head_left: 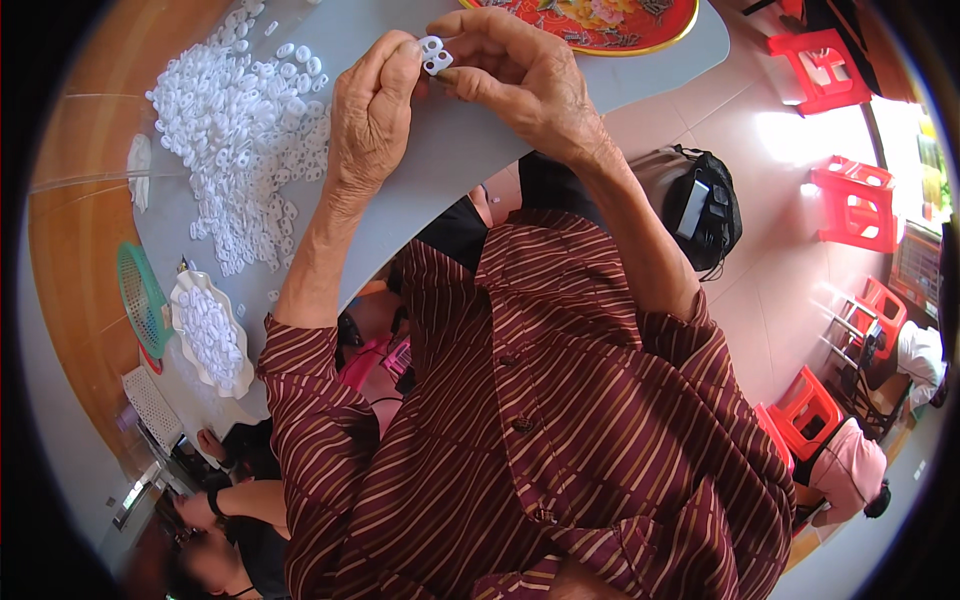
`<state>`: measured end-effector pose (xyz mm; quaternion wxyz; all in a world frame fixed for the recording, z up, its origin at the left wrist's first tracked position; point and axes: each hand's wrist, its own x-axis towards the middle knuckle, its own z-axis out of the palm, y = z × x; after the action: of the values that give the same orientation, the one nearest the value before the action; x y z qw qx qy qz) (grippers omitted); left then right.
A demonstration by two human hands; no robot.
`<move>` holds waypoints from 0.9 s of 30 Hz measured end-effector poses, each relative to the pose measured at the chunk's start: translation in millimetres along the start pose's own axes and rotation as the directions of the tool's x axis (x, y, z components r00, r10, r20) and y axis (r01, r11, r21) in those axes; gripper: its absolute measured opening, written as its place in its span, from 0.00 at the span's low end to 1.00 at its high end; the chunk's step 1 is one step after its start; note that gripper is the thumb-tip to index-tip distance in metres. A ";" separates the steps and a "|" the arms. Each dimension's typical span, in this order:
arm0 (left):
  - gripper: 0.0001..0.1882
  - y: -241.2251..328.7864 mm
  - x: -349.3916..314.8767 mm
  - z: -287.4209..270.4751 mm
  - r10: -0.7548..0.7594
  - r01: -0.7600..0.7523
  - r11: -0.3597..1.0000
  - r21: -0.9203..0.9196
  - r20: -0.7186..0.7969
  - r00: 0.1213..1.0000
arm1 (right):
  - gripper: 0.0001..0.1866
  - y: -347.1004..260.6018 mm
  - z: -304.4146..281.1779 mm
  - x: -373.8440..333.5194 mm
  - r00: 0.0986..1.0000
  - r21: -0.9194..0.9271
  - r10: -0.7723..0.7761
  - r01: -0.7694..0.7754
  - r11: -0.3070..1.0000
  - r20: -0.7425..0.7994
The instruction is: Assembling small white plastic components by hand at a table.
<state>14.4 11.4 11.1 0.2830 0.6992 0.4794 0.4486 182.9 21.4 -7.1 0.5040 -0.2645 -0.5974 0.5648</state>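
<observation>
Steadiness helps us keep the piece point(437, 55) true between left grip point(373, 105) and right grip point(535, 85), both pinched on its edges.

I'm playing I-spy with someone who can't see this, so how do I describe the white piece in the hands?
Find the big grey table, then the left hand and right hand near the picture's top. Pinched between them is a small white piece with round holes. Unlike the heaped white pieces to its left, it is in the hands, not lying in the pile.
</observation>
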 end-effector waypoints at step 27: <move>0.16 2.5 -0.6 1.0 -0.073 0.075 0.997 -0.016 0.085 0.994 | 0.16 1.0 1.0 -1.2 0.998 0.062 0.009 -0.006 0.998 -0.060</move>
<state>16.2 9.9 12.5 0.3262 0.6965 0.4882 0.4125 182.2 20.2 -8.2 0.5275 -0.2680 -0.5633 0.5767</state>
